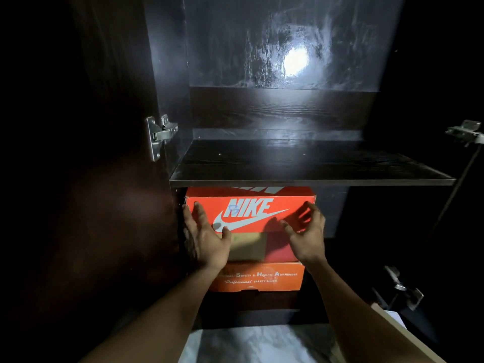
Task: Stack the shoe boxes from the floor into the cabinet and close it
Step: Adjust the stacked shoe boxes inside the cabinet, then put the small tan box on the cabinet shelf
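Observation:
An orange Nike shoe box (251,208) sits on top of a stack in the lower compartment of the dark cabinet (309,174), just under the shelf. Below it lie a tan and red box (259,247) and an orange safety-shoe box (262,280). My left hand (207,237) is spread open at the Nike box's left front corner, fingertips touching or nearly touching its face. My right hand (306,231) hovers at the right front, fingers curled and apart, holding nothing.
The left cabinet door (78,179) stands open with a metal hinge (159,134). More hinges (463,134) show on the right side. The upper shelf bears nothing. Pale marbled floor (256,344) lies below, with a light board edge (392,326) at lower right.

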Tool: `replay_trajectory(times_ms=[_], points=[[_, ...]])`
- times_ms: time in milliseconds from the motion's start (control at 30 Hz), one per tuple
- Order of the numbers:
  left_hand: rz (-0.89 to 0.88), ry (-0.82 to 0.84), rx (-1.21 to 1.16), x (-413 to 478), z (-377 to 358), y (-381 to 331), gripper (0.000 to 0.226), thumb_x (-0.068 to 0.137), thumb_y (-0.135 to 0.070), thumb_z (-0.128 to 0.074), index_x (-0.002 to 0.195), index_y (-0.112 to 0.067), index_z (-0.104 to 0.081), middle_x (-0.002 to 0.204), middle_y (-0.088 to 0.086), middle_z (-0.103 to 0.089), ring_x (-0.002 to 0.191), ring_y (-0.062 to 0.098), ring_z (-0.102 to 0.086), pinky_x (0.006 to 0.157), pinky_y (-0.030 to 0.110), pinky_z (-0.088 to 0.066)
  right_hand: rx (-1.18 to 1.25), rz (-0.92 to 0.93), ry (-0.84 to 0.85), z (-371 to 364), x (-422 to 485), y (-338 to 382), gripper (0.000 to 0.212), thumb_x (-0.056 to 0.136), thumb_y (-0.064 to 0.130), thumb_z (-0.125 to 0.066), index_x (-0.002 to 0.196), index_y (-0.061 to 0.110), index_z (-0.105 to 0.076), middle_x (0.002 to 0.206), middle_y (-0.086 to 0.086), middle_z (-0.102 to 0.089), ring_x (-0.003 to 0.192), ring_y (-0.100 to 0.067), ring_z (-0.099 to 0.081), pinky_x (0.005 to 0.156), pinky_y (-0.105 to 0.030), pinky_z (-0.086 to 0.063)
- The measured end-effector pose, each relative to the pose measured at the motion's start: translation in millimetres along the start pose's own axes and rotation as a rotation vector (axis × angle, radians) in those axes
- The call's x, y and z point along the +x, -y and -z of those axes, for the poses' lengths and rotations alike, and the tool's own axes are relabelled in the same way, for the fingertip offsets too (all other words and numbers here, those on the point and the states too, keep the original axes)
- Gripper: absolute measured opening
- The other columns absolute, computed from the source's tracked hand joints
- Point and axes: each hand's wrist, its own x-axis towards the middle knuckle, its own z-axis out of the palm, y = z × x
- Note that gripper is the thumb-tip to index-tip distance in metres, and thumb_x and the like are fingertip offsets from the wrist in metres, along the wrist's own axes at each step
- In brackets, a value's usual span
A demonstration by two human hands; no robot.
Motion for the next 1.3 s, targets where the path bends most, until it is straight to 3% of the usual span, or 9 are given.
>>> replay_trajectory(times_ms=[167, 367, 533, 667, 767, 833, 900, 1133, 1300], points=[[0.006, 0.039, -0.032, 16.4, -7.6, -4.1, 0.091, 0.083, -0.027, -0.074, 0.157, -0.018, -0.023, 0.163, 0.005, -0.006, 0.139, 0.033, -0.029, 0.112, 0.037, -0.033, -0.038, 0.005, 0.101, -6.2, 16.4, -9.6, 0.094, 0.082, 0.028, -0.079, 0.154, 0.034, -0.019, 0.16, 0.008, -0.011, 0.144, -0.026, -0.03, 0.114, -0.048, -0.038], [-0.032, 0.06, -0.011, 16.7, -17.0, 0.1, 0.097, 0.082, -0.03, -0.076, 0.158, -0.019, -0.015, 0.164, 0.004, 0.001, 0.144, 0.03, -0.024, 0.112, 0.034, -0.033, -0.09, -0.019, 0.142, -7.3, 21.2, -16.6, 0.096, 0.087, 0.02, -0.074, 0.157, 0.033, -0.011, 0.163, 0.009, 0.004, 0.148, -0.026, -0.02, 0.116, -0.048, -0.034], [0.006, 0.113, -0.05, 10.0, -6.3, -9.9, 0.101, 0.083, -0.027, -0.077, 0.158, -0.018, -0.011, 0.164, 0.003, 0.005, 0.149, 0.03, -0.019, 0.117, 0.04, -0.032, -0.126, -0.037, 0.141, 11.3, 14.4, 0.6, 0.088, 0.088, 0.019, -0.073, 0.157, 0.029, -0.019, 0.163, 0.0, -0.011, 0.147, -0.028, -0.025, 0.115, -0.048, -0.036], [-0.084, 0.176, -0.087, -16.0, 15.9, -32.3, 0.1, 0.081, -0.027, -0.078, 0.157, -0.018, -0.015, 0.163, -0.001, 0.003, 0.144, 0.03, -0.031, 0.116, 0.043, -0.035, -0.184, -0.049, 0.109, 50.2, -15.6, 23.4, 0.087, 0.087, 0.021, -0.074, 0.156, 0.012, -0.023, 0.159, -0.009, -0.025, 0.147, -0.026, -0.027, 0.119, -0.033, -0.024], [-0.151, 0.267, -0.023, -47.5, 35.3, -57.5, 0.096, 0.084, -0.034, -0.073, 0.157, -0.025, -0.013, 0.164, -0.005, -0.001, 0.141, 0.029, -0.035, 0.106, 0.042, -0.042, -0.204, -0.097, 0.078, 92.1, -48.5, 31.7, 0.089, 0.077, 0.034, -0.078, 0.15, 0.006, -0.035, 0.149, -0.015, -0.041, 0.138, -0.027, -0.042, 0.117, -0.038, -0.033], [-0.205, 0.332, -0.02, -72.0, 46.0, -75.5, 0.095, 0.085, -0.036, -0.07, 0.158, -0.026, -0.009, 0.164, -0.002, -0.006, 0.145, 0.026, -0.03, 0.107, 0.04, -0.04, -0.227, -0.109, 0.053, 123.9, -69.5, 30.5, 0.088, 0.072, 0.038, -0.079, 0.145, 0.008, -0.041, 0.142, -0.015, -0.048, 0.132, -0.027, -0.049, 0.116, -0.033, -0.034], [-0.253, 0.379, -0.039, -97.1, 54.0, -90.9, 0.097, 0.085, -0.037, -0.07, 0.158, -0.026, -0.008, 0.163, 0.003, -0.014, 0.148, 0.024, -0.026, 0.112, 0.038, -0.036, -0.28, -0.128, 0.027, 159.0, -96.8, 37.4, 0.083, 0.079, 0.024, -0.079, 0.148, 0.005, -0.037, 0.146, -0.016, -0.042, 0.136, -0.028, -0.043, 0.115, -0.023, -0.027], [-0.341, 0.626, -0.106, -171.5, 58.4, -120.8, 0.096, 0.085, -0.036, -0.072, 0.157, -0.027, -0.009, 0.157, 0.002, -0.028, 0.142, 0.023, -0.036, 0.108, 0.029, -0.034, -0.306, -0.361, -0.176, 244.8, -180.6, 5.5, 0.079, 0.087, 0.031, -0.072, 0.152, 0.013, -0.031, 0.151, -0.012, -0.033, 0.136, -0.032, -0.041, 0.112, -0.041, -0.036], [-0.355, 0.836, -0.12, -199.4, 8.4, -104.6, 0.102, 0.083, -0.033, -0.077, 0.158, -0.016, -0.01, 0.162, 0.006, -0.021, 0.149, 0.02, -0.024, 0.117, 0.027, -0.022, -0.387, -0.47, -0.217, 245.6, -231.8, -46.4, 0.089, 0.081, 0.037, -0.074, 0.153, 0.016, -0.026, 0.154, -0.011, -0.029, 0.139, -0.031, -0.036, 0.113, -0.045, -0.035]])
